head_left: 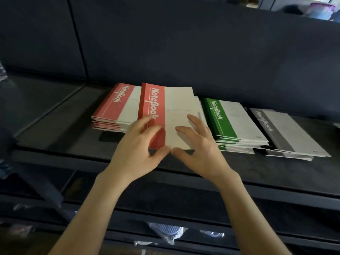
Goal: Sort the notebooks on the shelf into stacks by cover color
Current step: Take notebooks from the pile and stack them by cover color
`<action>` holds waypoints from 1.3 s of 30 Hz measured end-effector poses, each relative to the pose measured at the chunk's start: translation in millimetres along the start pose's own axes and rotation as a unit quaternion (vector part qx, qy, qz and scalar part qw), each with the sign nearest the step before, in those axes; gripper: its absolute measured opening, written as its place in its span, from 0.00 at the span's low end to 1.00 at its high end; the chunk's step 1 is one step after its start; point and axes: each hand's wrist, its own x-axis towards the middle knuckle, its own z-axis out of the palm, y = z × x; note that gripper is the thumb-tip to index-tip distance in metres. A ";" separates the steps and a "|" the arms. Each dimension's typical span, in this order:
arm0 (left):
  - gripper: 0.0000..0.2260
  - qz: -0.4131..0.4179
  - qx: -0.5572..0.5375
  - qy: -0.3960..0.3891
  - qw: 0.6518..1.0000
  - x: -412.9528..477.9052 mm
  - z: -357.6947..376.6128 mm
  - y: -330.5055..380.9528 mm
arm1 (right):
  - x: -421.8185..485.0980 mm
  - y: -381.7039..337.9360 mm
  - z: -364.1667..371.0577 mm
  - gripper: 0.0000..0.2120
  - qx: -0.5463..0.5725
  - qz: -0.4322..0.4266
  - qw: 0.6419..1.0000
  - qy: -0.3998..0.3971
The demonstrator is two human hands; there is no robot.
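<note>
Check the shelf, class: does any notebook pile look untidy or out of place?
The red-striped paper notebook, held by the left hand and right hand, overlaps the pink-striped notebook stack crookedly. Lower books in the green-striped stack and grey-striped stack jut out unevenly.

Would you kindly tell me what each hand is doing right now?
Left hand: pinches the red notebook at its near edge.
Right hand: pinches the same near edge, fingers spread on top.
</note>
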 end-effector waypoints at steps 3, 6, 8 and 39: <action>0.28 -0.014 0.029 0.002 0.999 11.4 -20.5 -20.7 | 27.0 -16.0 12.3 0.24 -0.038 -0.015 0.999 -0.022; 0.27 -0.025 0.052 -0.007 0.998 27.8 -37.3 -43.1 | 57.1 -28.8 23.5 0.24 -0.079 -0.031 0.996 -0.038; 0.26 -0.031 0.066 -0.017 0.997 38.0 -46.0 -59.2 | 76.1 -37.1 32.3 0.25 -0.119 -0.033 0.990 -0.060; 0.23 0.019 0.108 -0.117 0.987 109.1 26.1 18.5 | 63.8 33.0 -17.4 0.25 -0.216 0.132 0.962 -0.099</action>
